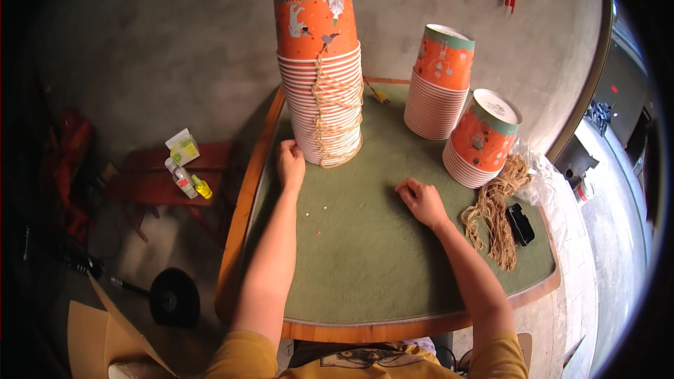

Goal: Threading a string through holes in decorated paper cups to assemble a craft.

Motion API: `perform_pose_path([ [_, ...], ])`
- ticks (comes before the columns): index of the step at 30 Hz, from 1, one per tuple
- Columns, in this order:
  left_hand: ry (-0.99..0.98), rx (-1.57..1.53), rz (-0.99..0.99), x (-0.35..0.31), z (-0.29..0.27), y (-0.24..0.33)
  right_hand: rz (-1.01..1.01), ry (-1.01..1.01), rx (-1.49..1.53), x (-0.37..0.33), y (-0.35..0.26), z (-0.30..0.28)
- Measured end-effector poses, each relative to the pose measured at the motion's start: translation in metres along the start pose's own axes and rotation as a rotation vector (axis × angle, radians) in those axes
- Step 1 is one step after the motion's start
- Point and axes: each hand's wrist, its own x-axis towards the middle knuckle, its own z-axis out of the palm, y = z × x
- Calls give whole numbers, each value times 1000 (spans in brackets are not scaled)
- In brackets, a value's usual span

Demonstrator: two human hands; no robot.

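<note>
A tall stack of orange paper buckets [319, 24] with green bands stands upside down at the table's back left. Beige string [326, 109] hangs in loose zigzag loops down its white rims. My left hand [291, 165] is closed beside the base of this stack; whether it touches the stack or pinches anything is hidden. Nearer the middle, my right hand [421, 201] rests on the green tabletop with fingers curled and nothing visible in it. To its right are a shorter bucket stack [439, 88], a smaller one [483, 139] and a hank of beige string [500, 214].
A black plastic piece [520, 224] lies beside the hank, near a clear plastic bag [539, 175]. Wooden edging [242, 217] borders the table. On the left, a red bench [151, 179] holds bottles and a tissue pack. An open cardboard box [95, 337] stands at lower left.
</note>
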Motion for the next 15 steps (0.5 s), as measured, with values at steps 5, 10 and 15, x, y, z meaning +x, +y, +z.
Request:
perform_pose_path([
  [5, -11, 20, 3, -1, -1, 12, 168, 35, 17, 26, 0, 14],
  [10, -20, 56, 26, 3, -7, 3, 232, 112, 397, 70, -2, 56],
  [15, -115, 17, -41, -1, 1, 14, 122, 179, 343, 112, 6, 87],
])
